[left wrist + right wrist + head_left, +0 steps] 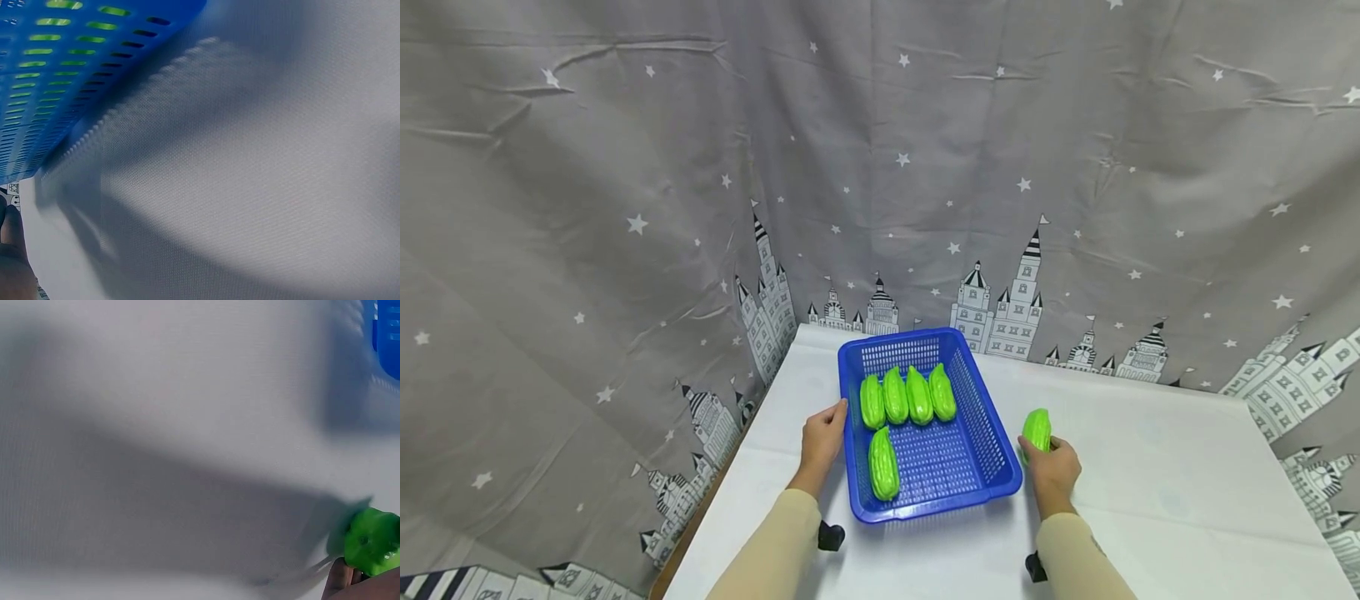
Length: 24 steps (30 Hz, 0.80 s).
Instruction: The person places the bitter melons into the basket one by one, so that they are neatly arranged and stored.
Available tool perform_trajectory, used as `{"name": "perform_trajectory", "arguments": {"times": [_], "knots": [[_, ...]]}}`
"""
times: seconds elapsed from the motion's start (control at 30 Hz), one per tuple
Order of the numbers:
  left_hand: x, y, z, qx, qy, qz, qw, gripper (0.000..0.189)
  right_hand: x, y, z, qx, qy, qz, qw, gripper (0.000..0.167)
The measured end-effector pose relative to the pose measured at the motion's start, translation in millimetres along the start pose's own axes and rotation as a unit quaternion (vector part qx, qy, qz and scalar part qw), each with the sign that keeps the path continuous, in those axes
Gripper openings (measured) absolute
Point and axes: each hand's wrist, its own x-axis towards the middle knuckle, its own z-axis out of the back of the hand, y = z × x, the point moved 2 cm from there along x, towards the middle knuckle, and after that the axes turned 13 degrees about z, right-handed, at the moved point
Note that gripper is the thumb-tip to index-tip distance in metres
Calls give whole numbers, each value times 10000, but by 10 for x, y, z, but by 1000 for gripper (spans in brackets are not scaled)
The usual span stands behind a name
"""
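Observation:
My right hand (pixel 1054 471) holds a bright green, ridged bitter melon (pixel 1037 429) upright over the white table, to the right of the basket. In the right wrist view, the end of this bitter melon (pixel 370 540) shows at the lower right, above my fingers (pixel 340 578). At the blue plastic basket (pixel 934 510), my left hand (pixel 822 440) grips the left rim. Inside the basket, several bitter melons (pixel 919 396) lie side by side at the back, and one more (pixel 883 467) lies at the front left.
White cloth (pixel 1157 467) covers the table on both sides of the basket. Behind the table hangs a grey curtain (pixel 880 167) printed with stars and castles. The table's left edge (pixel 706 504) shows a brown strip.

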Motion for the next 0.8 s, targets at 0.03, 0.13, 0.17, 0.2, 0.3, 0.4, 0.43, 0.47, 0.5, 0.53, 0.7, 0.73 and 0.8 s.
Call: {"name": "perform_trajectory", "arguments": {"times": [0.03,0.13,0.17,0.2,0.3,0.4,0.43,0.47,0.5,0.53,0.7,0.73,0.8], "knots": [[-2,1,-3,3,-3,-6,10000,45,9,10,12,-10,24,-18,10000,68],[-1,10,-15,-12,-11,36,10000,45,78,81,61,31,50,-1,10000,67],[1,11,-18,-18,-15,40,10000,45,115,124,86,75,19,27,10000,67],[4,12,-21,-25,-12,46,10000,46,155,176,117,104,-41,63,9999,66],[7,13,-18,-23,-2,84,10000,47,259,304,193,161,-181,162,9996,65],[7,10,-4,-30,16,117,9999,46,303,350,231,125,-177,40,9998,64],[6,11,0,-23,26,126,9999,47,305,344,237,101,-149,-23,9998,64],[5,11,2,-21,39,122,9999,46,303,334,241,64,-110,-65,9999,64],[8,12,1,-16,47,115,9999,47,303,323,243,44,-89,-105,9999,64],[11,14,-3,-20,65,95,9999,47,305,320,246,17,-74,-97,9999,64],[30,26,-16,-16,71,75,9999,49,378,441,300,29,-133,96,9999,62],[31,28,-15,-18,72,86,9999,49,400,488,313,48,-153,143,9998,62],[32,31,-16,-16,73,105,9999,49,441,580,332,106,-187,229,9995,61]]}}
